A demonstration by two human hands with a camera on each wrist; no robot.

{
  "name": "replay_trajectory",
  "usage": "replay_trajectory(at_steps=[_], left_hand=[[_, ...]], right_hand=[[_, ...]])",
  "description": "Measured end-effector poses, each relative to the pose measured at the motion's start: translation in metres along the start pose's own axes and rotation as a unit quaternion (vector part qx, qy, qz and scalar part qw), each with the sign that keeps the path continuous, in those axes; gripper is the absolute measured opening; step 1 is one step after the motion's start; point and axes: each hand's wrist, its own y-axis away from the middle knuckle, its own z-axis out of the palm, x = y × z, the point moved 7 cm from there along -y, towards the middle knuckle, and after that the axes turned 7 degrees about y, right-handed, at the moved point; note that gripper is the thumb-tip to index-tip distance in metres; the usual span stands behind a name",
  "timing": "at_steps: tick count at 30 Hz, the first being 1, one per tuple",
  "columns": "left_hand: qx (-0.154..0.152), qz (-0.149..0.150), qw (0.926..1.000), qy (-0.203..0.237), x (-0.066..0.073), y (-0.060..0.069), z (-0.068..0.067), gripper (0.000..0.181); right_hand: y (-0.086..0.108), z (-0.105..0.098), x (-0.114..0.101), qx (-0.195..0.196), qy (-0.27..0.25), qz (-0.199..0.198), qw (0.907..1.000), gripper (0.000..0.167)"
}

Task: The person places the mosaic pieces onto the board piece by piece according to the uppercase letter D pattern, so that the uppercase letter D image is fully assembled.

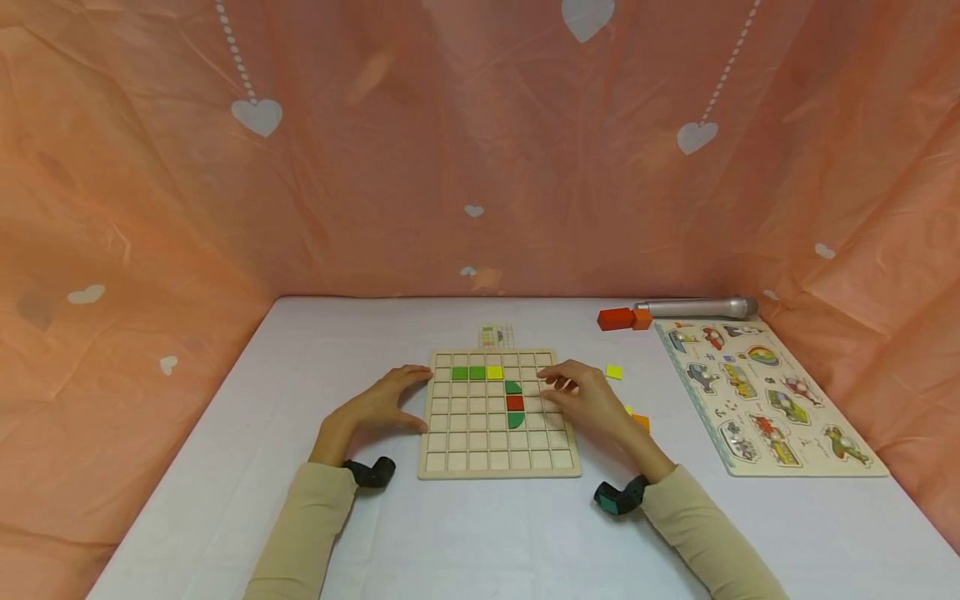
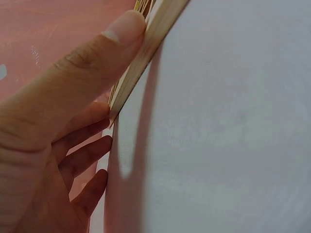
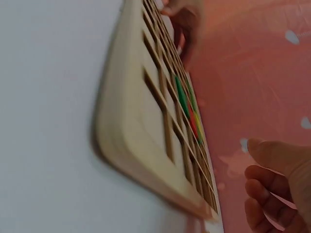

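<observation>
A wooden grid board (image 1: 456,461) lies on the table. Two green squares (image 1: 468,373) and a yellow square (image 1: 495,372) sit in one row; lower right, a red square (image 1: 514,403) lies between two rounded green pieces (image 1: 516,421). The left hand (image 1: 378,406) touches the board's left edge, thumb and fingers spread; in the left wrist view, the thumb of that hand (image 2: 63,102) rests against the board's side (image 2: 141,60). Over the board's right side hovers the right hand (image 1: 592,400), fingers loosely bent. The right wrist view shows this hand (image 3: 282,179) holding nothing visible, beside the board (image 3: 114,107).
A small pattern card (image 1: 496,337) lies behind the board. To the right are a yellow square (image 1: 613,372), an orange piece (image 1: 641,422) partly behind the right hand, a red block (image 1: 615,319), an orange block (image 1: 642,319), a silver microphone (image 1: 701,308) and a picture puzzle (image 1: 813,458).
</observation>
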Motion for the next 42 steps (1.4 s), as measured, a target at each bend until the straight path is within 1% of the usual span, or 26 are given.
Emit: replay_trajectory(at_steps=[3, 8, 14, 18, 20, 22, 24, 28, 30, 34, 37, 42], left_hand=[[0.001, 0.005, 1.0, -0.004, 0.001, 0.0, 0.0, 0.086], [0.001, 0.004, 1.0, -0.003, 0.002, 0.001, 0.0, 0.086], [0.001, -0.002, 1.0, 0.002, 0.002, 0.001, -0.001, 0.087], [0.001, -0.004, 1.0, 0.002, 0.002, 0.002, 0.0, 0.087], [0.0, -0.005, 1.0, 0.005, 0.002, 0.002, 0.0, 0.087], [0.0, -0.006, 1.0, 0.006, 0.002, 0.002, 0.0, 0.088], [-0.001, -0.009, 0.9999, 0.009, 0.002, 0.002, 0.0, 0.088], [-0.003, -0.012, 0.9999, 0.009, 0.001, 0.001, 0.0, 0.088], [-0.003, -0.012, 0.9999, 0.007, 0.001, 0.0, 0.0, 0.088], [-0.002, -0.009, 0.9999, 0.006, 0.0, 0.0, 0.0, 0.088], [-0.002, -0.011, 0.9999, 0.009, 0.0, 0.0, 0.001, 0.088], [-0.002, -0.012, 0.9999, 0.01, -0.001, 0.0, 0.001, 0.088]], right_hand=[[0.001, -0.014, 0.01, 0.016, 0.009, -0.006, 0.9998, 0.026], [0.007, -0.031, 0.03, 0.021, 0.039, 0.029, 0.9986, 0.026], [0.015, -0.041, 0.047, 0.025, 0.053, 0.06, 0.9964, 0.026], [0.019, -0.046, 0.057, 0.018, 0.063, 0.07, 0.9954, 0.023], [0.021, -0.048, 0.061, 0.005, 0.066, 0.074, 0.9951, 0.021], [0.023, -0.05, 0.065, -0.019, 0.066, 0.081, 0.9943, 0.019], [0.026, -0.053, 0.067, -0.055, 0.067, 0.086, 0.9925, 0.019], [0.033, -0.056, 0.072, -0.135, 0.062, 0.094, 0.9844, 0.021], [0.037, -0.057, 0.074, -0.163, 0.056, 0.098, 0.9802, 0.022], [0.041, -0.055, 0.079, -0.19, 0.042, 0.104, 0.9753, 0.022], [0.043, -0.054, 0.082, -0.199, 0.038, 0.109, 0.9732, 0.021], [0.045, -0.051, 0.085, -0.208, 0.024, 0.131, 0.9691, 0.018]])
